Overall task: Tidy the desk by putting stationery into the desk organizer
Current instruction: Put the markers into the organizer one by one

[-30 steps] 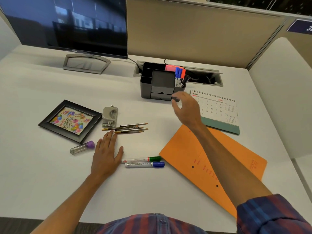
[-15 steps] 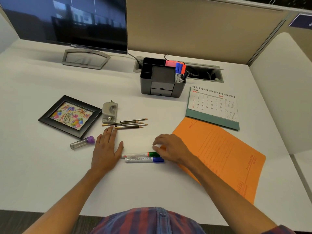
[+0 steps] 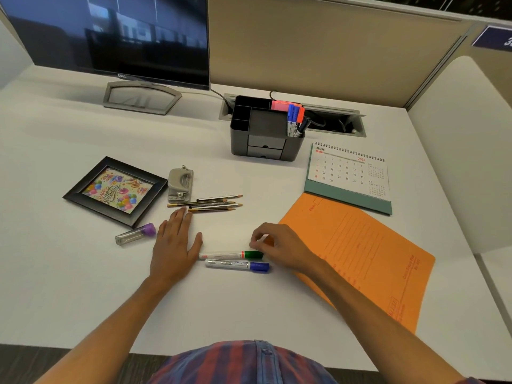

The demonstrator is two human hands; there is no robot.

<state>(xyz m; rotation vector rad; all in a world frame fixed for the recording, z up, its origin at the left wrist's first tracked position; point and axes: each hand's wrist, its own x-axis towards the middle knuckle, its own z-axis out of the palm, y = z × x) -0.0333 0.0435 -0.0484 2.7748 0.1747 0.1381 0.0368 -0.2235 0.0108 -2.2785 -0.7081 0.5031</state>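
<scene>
Back from the organizer a second ago, your right hand [image 3: 279,246] has dropped to the near part of the worktop [image 3: 83,286] and now curls over the cap end of the green marker [image 3: 231,255]. Its fingers are bent and pinched; something pale shows between the fingertips, but you cannot tell from this view whether they grip the marker's cap or only touch it. The marker's white barrel lies flat on the worktop, not yet lifted.

Just beside it on your side lies the blue marker [image 3: 237,265], parallel and untouched. Your left hand [image 3: 176,245] has not moved: it rests flat, fingers straight, with its thumb near the green marker's bare end and its fingertips just short of the pencils [image 3: 206,204].

Farther out, the hole punch [image 3: 180,184] and the lead tube [image 3: 135,234] with its purple cap wait near the picture frame [image 3: 115,191]. The desk organizer [image 3: 267,128] stands well apart at the back, pens already upright in its right compartment, its other compartments showing nothing.

So one delivery looks done and the next pick is starting; most stationery is still loose. The markers lie close together, so a careless grab may nudge the blue one.
</scene>
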